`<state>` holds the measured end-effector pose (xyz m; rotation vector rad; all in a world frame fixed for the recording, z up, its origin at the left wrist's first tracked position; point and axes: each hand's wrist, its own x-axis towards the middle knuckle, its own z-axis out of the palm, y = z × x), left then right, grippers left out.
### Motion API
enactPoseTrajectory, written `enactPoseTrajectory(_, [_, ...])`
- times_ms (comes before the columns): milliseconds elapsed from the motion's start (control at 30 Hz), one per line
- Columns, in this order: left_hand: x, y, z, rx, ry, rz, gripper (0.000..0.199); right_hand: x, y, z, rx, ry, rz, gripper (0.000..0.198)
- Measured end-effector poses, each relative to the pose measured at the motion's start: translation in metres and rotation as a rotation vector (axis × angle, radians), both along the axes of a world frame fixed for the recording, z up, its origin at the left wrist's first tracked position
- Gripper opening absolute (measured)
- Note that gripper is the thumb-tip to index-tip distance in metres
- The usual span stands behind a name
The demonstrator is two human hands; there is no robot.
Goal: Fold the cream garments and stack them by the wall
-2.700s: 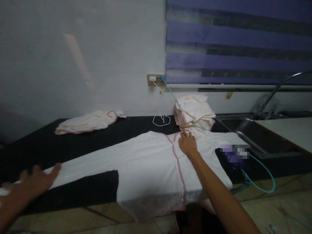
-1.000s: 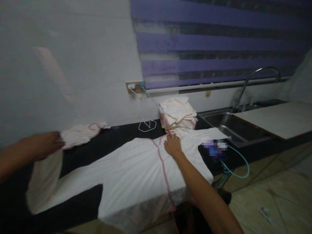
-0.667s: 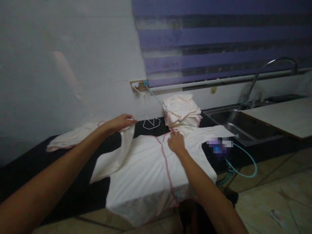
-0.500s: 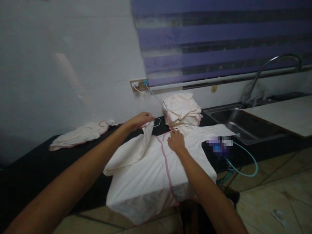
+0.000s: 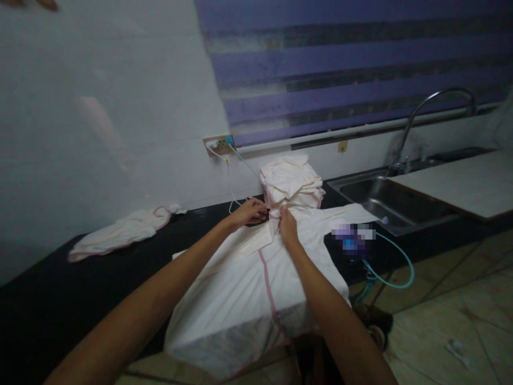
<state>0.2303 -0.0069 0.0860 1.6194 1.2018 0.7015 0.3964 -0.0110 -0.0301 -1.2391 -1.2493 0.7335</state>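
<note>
A white long-sleeved garment with pink trim lies spread over the dark counter, its lower part hanging past the front edge. My right hand pinches the pink-edged cloth at the neck, which is bunched up a little. Close by on the left, my left hand has its fingers curled at the same bunched cloth; their tips are partly hidden. One sleeve stretches right towards the sink. The other side of the garment lies partly beneath my left forearm.
Behind the garment stands a pile of folded white cloth. Another white garment lies at left on the black counter. At right are a blurred-out object with a teal cord, a steel sink, a faucet and a pale board.
My left hand has moved right, from holding up the left sleeve to the neck beside my right hand. The raised cloth has come down, and the neck cloth is now gathered. The view has shifted slightly.
</note>
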Motion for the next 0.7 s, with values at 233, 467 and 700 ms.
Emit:
enactPoseTrajectory(233, [-0.065, -0.053, -0.05, 0.216, 0.32, 0.197, 0.057, -0.002, -0.014, -0.001, 0.031, -0.218, -0.036, 0.069])
enactPoseTrajectory(467, [-0.12, -0.112, -0.109, 0.311, 0.818, 0.356, 0.068, 0.008, -0.021, 0.008, -0.09, -0.307, -0.318, 0.057])
enactPoseTrajectory(700, [-0.119, -0.117, -0.107, 0.273, 1.189, 0.344, 0.074, 0.016, -0.033, 0.016, -0.155, -0.589, -0.424, 0.054])
